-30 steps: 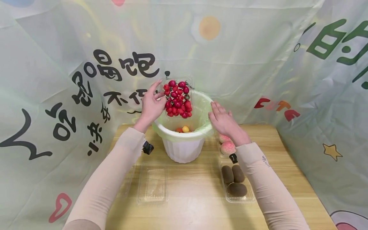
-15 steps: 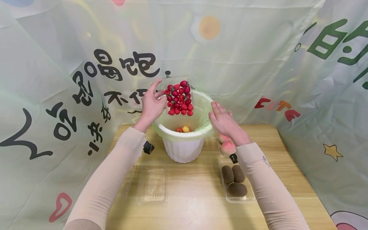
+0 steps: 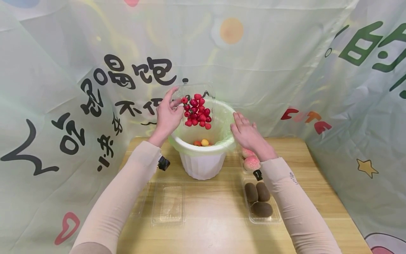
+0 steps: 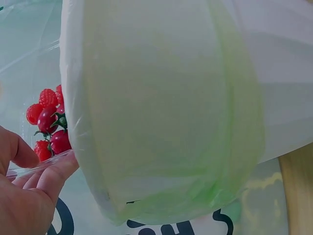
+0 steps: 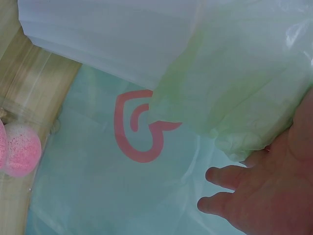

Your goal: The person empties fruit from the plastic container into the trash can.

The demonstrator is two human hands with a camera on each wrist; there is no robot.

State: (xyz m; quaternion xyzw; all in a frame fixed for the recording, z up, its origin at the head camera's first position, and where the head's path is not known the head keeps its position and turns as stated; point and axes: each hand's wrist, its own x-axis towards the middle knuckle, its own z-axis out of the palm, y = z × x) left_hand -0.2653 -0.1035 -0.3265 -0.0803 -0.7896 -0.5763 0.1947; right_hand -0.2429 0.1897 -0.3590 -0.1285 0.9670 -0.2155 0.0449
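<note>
I have the clear tray [image 3: 192,89] up above the mouth of the white bin [image 3: 203,164], tipped so that its open face shows to the head camera; whether its lower end touches the rim I cannot tell. Red fruit [image 3: 196,112], raspberries among smooth dark-red ones, lies bunched in the lower part, which I put down to the slope. My left hand [image 3: 169,114] pinches the tray's side edge between thumb and fingers, as the left wrist view confirms; I judge that an edge hold suits, since it leaves the face and lower end unobstructed. My right hand [image 3: 247,132] rests at the opposite side of the bin, fingers straight and holding nothing, against the pale green liner [image 3: 226,121]; to my eye it steadies the rim and keeps the plastic folded outward. Inside sit a yellow fruit [image 3: 204,142] and an orange one [image 3: 197,143]. Outward on the table [image 3: 215,233], pink peaches [image 3: 251,163] lie beneath my right forearm, with three brown kiwis [image 3: 261,209] in another tray [image 3: 278,218] nearer me. A see-through container [image 3: 168,204] stands to the left, apart from the fruit. A printed curtain [image 3: 272,70] hangs behind.
</note>
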